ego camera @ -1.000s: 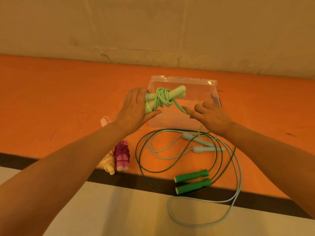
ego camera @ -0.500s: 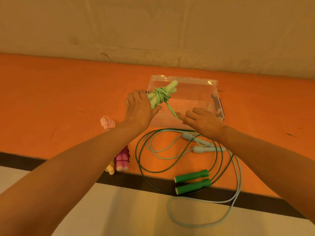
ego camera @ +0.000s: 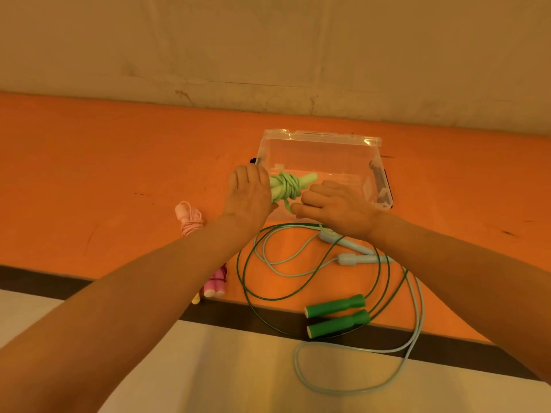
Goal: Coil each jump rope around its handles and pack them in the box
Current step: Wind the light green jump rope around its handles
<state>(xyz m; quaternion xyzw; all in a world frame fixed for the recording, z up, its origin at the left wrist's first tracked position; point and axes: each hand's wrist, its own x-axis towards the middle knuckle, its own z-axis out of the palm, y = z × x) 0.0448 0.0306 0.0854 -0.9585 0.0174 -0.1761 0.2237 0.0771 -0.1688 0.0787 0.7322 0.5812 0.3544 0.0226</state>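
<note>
1. Since one second ago, the light green bundle (ego camera: 287, 186) has come lower and nearer to the person, and the free end of its cord is now much shorter. The right hand (ego camera: 337, 208) has moved in close to the bundle.

2. Left hand (ego camera: 249, 193) grips the near ends of the two light green handles, fingers curled round them. I think this keeps the pair together, so the wound cord cannot slip off.

3. The right hand pinches the last piece of cord just below the bundle, with the other fingers stretched out. It seems to be tucking the end in, so the coil will stay locked.

4. The bundle is held in the air, in front of the near wall of the clear box (ego camera: 322, 138). The box stands on the orange bench (ego camera: 89, 174) towards the far edge, open on top, and I see no rope lying in it yet.

5. A dark green rope (ego camera: 337, 315) and a pale blue rope (ego camera: 354, 259) lie loose near the front edge of the bench. Their loops cross each other and partly hang over that edge.

6. A pale pink bundle (ego camera: 189, 219) and a magenta bundle (ego camera: 216, 281) lie left of them, already wound. Something yellow (ego camera: 195, 299) shows under the left forearm, but most of it is hidden.
</note>
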